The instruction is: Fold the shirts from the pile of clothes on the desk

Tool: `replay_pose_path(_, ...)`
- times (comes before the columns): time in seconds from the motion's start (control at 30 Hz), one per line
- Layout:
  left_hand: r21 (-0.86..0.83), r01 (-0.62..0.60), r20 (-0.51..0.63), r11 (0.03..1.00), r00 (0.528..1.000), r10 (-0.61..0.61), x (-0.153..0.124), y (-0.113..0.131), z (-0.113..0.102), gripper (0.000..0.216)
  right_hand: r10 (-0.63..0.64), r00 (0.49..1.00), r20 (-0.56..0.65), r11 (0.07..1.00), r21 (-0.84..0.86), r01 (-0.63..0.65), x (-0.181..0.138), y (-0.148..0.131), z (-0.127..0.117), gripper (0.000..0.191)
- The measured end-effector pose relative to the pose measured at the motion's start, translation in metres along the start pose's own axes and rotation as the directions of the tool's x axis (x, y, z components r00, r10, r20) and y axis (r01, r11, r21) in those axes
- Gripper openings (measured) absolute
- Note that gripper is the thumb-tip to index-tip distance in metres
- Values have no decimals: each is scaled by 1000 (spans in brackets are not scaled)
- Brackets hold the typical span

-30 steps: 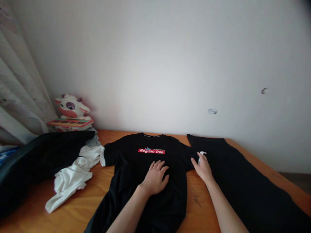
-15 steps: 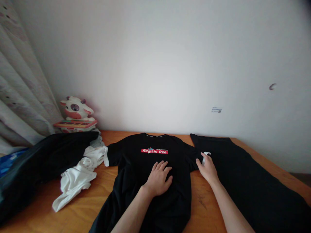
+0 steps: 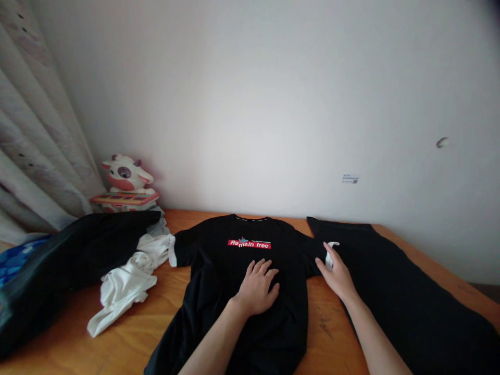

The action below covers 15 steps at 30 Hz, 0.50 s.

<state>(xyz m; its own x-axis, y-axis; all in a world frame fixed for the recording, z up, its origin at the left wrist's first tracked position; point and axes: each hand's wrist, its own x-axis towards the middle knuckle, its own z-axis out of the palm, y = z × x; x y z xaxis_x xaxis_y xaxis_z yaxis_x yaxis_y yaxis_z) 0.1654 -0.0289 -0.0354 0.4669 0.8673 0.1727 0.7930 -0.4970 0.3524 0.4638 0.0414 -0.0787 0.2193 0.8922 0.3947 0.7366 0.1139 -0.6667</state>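
Note:
A black T-shirt (image 3: 219, 291) with a red "Remain free" logo (image 3: 249, 244) lies spread face up on the wooden table (image 3: 128, 333). My left hand (image 3: 258, 287) lies flat on the shirt's chest below the logo, fingers apart. My right hand (image 3: 336, 275) rests at the shirt's right sleeve, where a white cuff edge (image 3: 331, 249) shows at my fingertips. Its fingers are stretched along the sleeve and I cannot make out a firm pinch.
Black trousers (image 3: 398, 297) lie along the table's right side. A white garment (image 3: 127, 281) and a dark garment (image 3: 62, 260) are heaped at the left. A cow toy (image 3: 125, 182) stands in the back corner by a curtain (image 3: 35, 140). The wall (image 3: 273, 104) is behind.
The view has shifted a little, so everything sits slightly further right. Both hands stay on the shirt in nearly the same places.

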Motion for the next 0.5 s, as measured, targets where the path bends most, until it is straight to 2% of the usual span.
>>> replay_pose_path(0.17, -6, -4, -4, 1000, 1000, 4, 1, -1, 2, 48, -4, 999, -37, 999, -39, 3, 3, 3, -1, 62)
replay_pose_path(0.33, -9, -11, -16, 1000, 1000, 10, 0, -2, 4, 48, -62, 997, -37, 997, -57, 60, 2, 8, -1, 45)
replay_pose_path(0.5, -10, -14, -18, 1000, 1000, 14, 0, -3, 6, 48, -162, 981, -107, 985, -72, 155, 2, 11, 4, 53)
